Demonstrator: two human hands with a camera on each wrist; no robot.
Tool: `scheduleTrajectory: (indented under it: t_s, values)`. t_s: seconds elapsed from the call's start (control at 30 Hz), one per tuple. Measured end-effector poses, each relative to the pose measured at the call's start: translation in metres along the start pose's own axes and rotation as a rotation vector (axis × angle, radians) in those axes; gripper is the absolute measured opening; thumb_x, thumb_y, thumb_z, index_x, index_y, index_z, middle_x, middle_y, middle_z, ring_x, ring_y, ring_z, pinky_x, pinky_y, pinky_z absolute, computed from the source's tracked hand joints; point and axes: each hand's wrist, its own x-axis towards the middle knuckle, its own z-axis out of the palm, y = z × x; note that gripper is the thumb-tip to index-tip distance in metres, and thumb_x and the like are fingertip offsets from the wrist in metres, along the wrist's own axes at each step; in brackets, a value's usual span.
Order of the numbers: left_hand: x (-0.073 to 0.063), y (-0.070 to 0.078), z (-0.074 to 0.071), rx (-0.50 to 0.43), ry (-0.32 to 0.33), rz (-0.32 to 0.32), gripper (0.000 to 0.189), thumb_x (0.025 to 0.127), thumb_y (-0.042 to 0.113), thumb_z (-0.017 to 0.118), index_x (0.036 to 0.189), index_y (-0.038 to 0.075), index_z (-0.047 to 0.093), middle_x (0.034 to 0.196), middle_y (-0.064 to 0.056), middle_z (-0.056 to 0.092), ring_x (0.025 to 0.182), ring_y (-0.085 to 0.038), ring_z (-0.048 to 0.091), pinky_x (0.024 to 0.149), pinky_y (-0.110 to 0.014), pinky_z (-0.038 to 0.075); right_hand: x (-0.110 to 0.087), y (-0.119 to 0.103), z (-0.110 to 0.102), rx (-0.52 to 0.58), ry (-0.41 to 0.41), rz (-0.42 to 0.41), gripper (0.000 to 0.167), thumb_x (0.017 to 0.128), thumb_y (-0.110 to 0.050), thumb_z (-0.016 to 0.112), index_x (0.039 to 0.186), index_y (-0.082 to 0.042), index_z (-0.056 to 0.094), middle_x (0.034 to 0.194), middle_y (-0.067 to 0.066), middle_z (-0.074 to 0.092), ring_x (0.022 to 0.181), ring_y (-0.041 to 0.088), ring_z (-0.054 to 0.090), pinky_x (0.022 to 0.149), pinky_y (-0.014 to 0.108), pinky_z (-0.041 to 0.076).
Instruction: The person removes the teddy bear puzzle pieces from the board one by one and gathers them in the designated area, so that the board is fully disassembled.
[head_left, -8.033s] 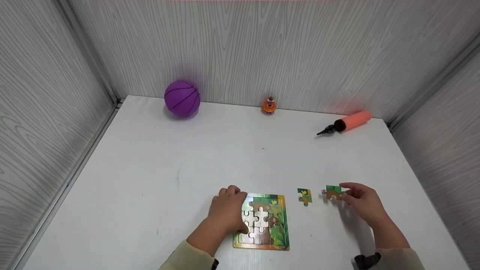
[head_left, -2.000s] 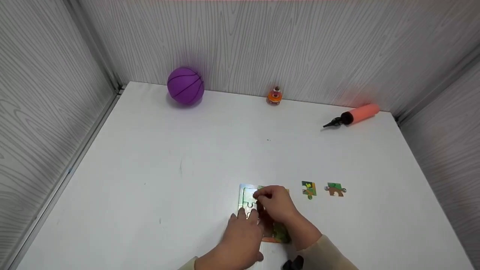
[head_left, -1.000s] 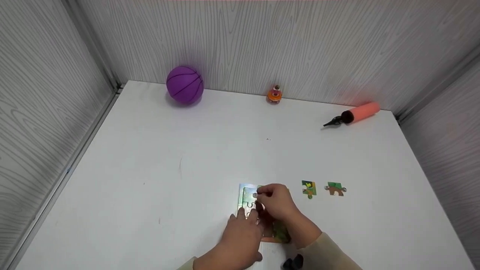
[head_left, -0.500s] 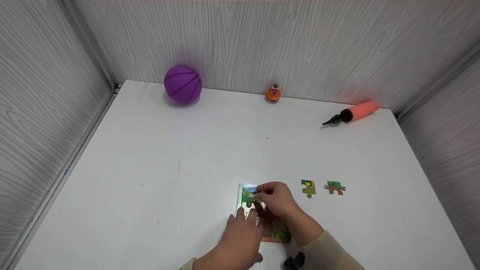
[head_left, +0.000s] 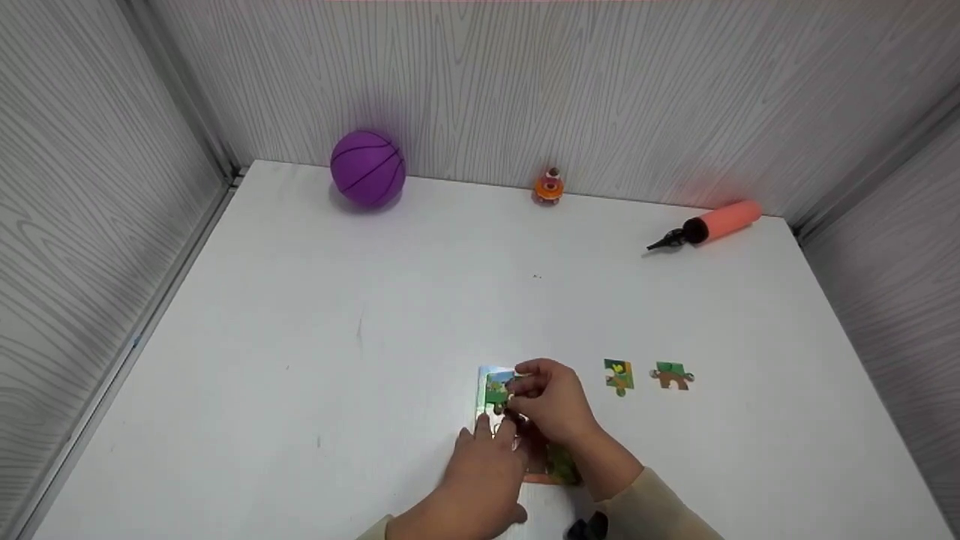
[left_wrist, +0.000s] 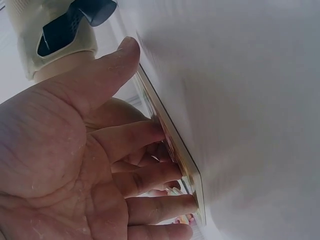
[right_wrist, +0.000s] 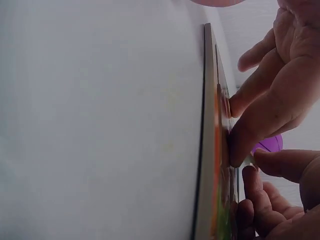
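Observation:
A square jigsaw puzzle board (head_left: 480,409) lies near the front of the white table, largely covered by both hands. My left hand (head_left: 484,476) rests its nearly straight fingertips on the board, thumb held away. At the upper left corner, the thumb and fingers of my right hand (head_left: 553,405) pinch a green and blue puzzle piece (head_left: 496,388). The right wrist view shows the piece's edge (right_wrist: 248,160) tilted up between thumb and finger. Whether it sits fully in its slot is hidden. Two loose puzzle pieces (head_left: 619,376) (head_left: 673,376) lie right of the board.
Along the back wall stand a purple basketball (head_left: 367,169) and a small orange toy figure (head_left: 549,186). A coral hand pump (head_left: 724,223) with a black nozzle lies at the back right. Wood-grain panels (head_left: 480,82) enclose the table (head_left: 420,300) at the back and sides.
Eight seconds ago my right hand was at the rightmost loose piece; it has since moved over the board. Lately the corner piece shifted from glare to visible green and blue. The left hand stays put.

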Motion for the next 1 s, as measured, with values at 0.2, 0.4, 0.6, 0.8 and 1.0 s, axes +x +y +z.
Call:
scheduleTrajectory:
  t_s: [0.2, 0.4, 0.6, 0.8, 1.0]
  values:
    - [-0.0004, -0.0006, 0.0001, 0.001, -0.008, -0.003, 0.085, 0.079, 0.062, 0.088, 0.147, 0.015, 0.065, 0.152, -0.016, 0.052, 0.138, -0.048, 0.051, 0.1, -0.058, 0.054, 0.0013, 0.0021, -0.0002, -0.027, -0.025, 0.009, 0.05, 0.092, 0.005, 0.075, 0.14, 0.007, 0.062, 0.098, 0.009, 0.077, 0.089, 0.021, 0.072, 0.081, 0.035, 0.062]
    - [-0.0007, -0.001, -0.0003, 0.002, -0.013, -0.006, 0.086, 0.079, 0.062, 0.087, 0.148, 0.016, 0.063, 0.152, -0.016, 0.051, 0.139, -0.048, 0.051, 0.1, -0.058, 0.054, 0.0033, 0.0041, -0.0011, -0.052, -0.05, -0.025, 0.055, 0.092, 0.006, 0.074, 0.145, 0.0, 0.06, 0.094, 0.008, 0.075, 0.082, 0.021, 0.071, 0.072, 0.035, 0.061]
    - [-0.0013, -0.0014, -0.0009, -0.007, -0.019, -0.002, 0.088, 0.08, 0.062, 0.087, 0.151, 0.018, 0.061, 0.154, -0.016, 0.05, 0.139, -0.048, 0.051, 0.102, -0.058, 0.053, 0.0034, 0.0042, -0.0027, -0.117, -0.088, -0.045, 0.052, 0.094, 0.002, 0.074, 0.145, -0.005, 0.063, 0.091, 0.004, 0.072, 0.079, 0.019, 0.067, 0.068, 0.035, 0.06]
    - [-0.0033, -0.0008, -0.0011, 0.046, 0.009, 0.011, 0.086, 0.079, 0.065, 0.086, 0.146, 0.016, 0.066, 0.151, -0.017, 0.052, 0.138, -0.048, 0.052, 0.099, -0.056, 0.055, 0.0037, 0.0028, -0.0027, -0.19, -0.102, -0.086, 0.052, 0.094, 0.001, 0.074, 0.145, -0.004, 0.063, 0.088, 0.0, 0.071, 0.077, 0.016, 0.066, 0.067, 0.032, 0.058]
    - [-0.0034, -0.0007, -0.0005, 0.07, 0.013, 0.016, 0.086, 0.079, 0.067, 0.085, 0.146, 0.015, 0.066, 0.151, -0.018, 0.053, 0.138, -0.048, 0.052, 0.099, -0.055, 0.055, 0.0034, 0.0027, -0.0024, -0.219, -0.095, -0.098, 0.057, 0.095, 0.0, 0.074, 0.148, 0.004, 0.055, 0.087, -0.001, 0.072, 0.077, 0.015, 0.067, 0.072, 0.032, 0.059]
